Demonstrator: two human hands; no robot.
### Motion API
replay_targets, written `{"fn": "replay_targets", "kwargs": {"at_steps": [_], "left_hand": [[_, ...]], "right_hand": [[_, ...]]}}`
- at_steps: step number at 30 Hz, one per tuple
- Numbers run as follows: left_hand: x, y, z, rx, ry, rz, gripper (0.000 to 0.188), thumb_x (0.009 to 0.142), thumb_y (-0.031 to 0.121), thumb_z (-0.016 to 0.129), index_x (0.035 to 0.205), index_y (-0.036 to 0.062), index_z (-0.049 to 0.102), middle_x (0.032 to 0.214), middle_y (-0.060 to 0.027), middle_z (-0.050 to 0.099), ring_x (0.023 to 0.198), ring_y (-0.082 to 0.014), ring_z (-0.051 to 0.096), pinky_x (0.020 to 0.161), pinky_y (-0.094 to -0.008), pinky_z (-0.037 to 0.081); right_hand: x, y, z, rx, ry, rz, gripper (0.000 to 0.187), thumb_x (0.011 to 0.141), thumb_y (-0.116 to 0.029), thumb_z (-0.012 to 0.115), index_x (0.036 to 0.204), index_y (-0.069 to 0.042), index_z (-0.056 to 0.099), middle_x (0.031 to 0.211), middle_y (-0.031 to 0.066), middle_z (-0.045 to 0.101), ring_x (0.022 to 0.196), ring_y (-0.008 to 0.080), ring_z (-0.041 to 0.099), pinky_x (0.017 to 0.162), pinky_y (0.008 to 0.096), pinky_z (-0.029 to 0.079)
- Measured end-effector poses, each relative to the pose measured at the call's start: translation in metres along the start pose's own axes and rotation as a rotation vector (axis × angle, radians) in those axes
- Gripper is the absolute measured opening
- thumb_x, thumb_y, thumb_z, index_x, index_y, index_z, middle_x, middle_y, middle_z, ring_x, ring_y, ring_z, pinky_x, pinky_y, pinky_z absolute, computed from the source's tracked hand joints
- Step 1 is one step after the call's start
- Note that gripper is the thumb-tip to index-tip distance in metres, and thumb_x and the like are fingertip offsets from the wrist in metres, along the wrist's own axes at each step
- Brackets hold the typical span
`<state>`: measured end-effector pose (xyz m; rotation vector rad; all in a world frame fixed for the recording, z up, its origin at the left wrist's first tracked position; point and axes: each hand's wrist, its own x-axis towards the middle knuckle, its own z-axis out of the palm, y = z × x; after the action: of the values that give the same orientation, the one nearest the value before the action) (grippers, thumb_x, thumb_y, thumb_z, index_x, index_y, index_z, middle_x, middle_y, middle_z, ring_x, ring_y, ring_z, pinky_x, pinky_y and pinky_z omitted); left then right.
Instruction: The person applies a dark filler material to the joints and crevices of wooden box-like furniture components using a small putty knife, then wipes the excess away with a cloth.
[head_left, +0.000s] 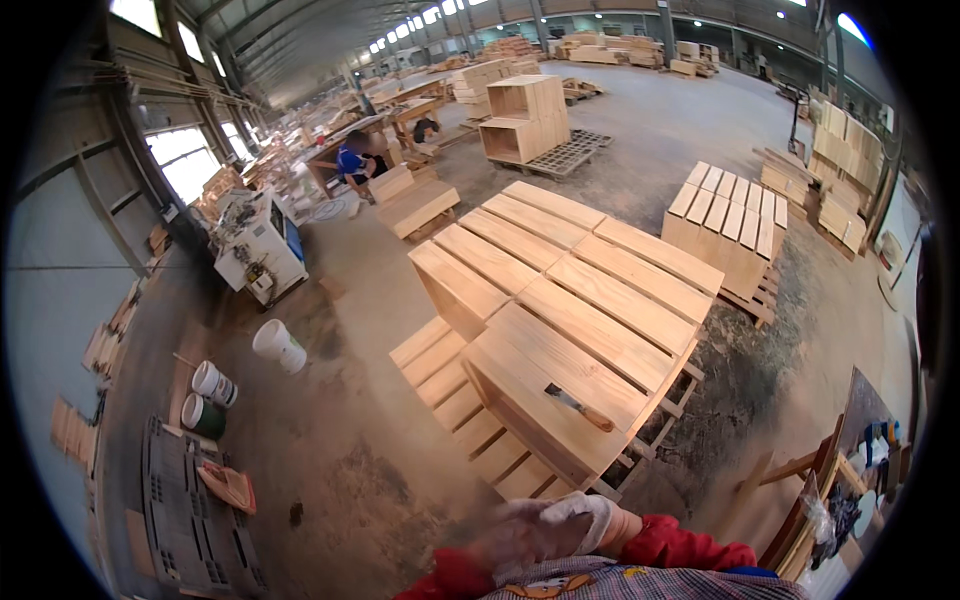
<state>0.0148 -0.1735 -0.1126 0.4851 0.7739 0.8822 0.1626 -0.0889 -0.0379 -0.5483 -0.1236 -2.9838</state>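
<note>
Both my hands are at the bottom edge, close to my chest, and red sleeves cover both arms. My right hand (588, 517) wears a white glove. My left hand (512, 545) is motion-blurred and pressed against the right one; I cannot make out its fingers. Just beyond them a low pallet (445, 385) carries a block of pale wooden crates (590, 300). A brush with a wooden handle (581, 408) lies on top of the nearest crate, apart from both hands.
On the floor at left stand a white bucket (278, 345), two paint cans (212, 384) and a dark plastic pallet (190, 520). More crate stacks (727, 222) stand right and behind. A person in blue (352, 160) works far back.
</note>
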Motion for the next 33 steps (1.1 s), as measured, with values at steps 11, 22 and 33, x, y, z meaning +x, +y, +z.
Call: {"fn": "replay_targets", "kwargs": {"at_steps": [11, 22, 33], "left_hand": [[0.004, 0.114, -0.108, -0.063, -0.212, -0.230, 0.034, 0.091, 0.020, 0.045, 0.119, 0.0007, 0.053, 0.121, -0.0161, 0.054, 0.110, -0.0245, 0.053, 0.097, -0.0360, 0.039], [0.065, 0.179, -0.089, 0.452, -0.828, -0.294, 0.026, 0.089, 0.019, 0.053, 0.107, 0.0006, 0.052, 0.104, -0.0089, 0.055, 0.096, -0.0171, 0.053, 0.084, -0.0299, 0.042], [0.064, 0.062, -0.052, 0.388, -0.971, -0.454, 0.021, 0.086, 0.024, 0.064, 0.088, 0.0057, 0.054, 0.080, 0.0029, 0.052, 0.074, -0.0061, 0.047, 0.065, -0.0212, 0.041]], "right_hand": [[0.100, -0.042, -0.040, -0.323, 0.286, -0.365, 0.068, 0.084, -0.001, 0.052, 0.144, -0.005, 0.019, 0.148, 0.0123, 0.023, 0.133, 0.0277, 0.028, 0.110, 0.0415, 0.020], [0.155, -0.027, -0.056, -0.399, 0.322, -0.490, 0.069, 0.077, -0.028, 0.068, 0.134, -0.012, 0.034, 0.133, 0.0157, 0.038, 0.121, 0.0349, 0.042, 0.103, 0.0450, 0.031], [0.142, 0.025, -0.060, -1.171, 0.536, -0.591, 0.064, 0.088, -0.042, 0.056, 0.136, -0.004, 0.036, 0.147, 0.0197, 0.016, 0.138, 0.0313, 0.016, 0.109, 0.0444, 0.019]]}}
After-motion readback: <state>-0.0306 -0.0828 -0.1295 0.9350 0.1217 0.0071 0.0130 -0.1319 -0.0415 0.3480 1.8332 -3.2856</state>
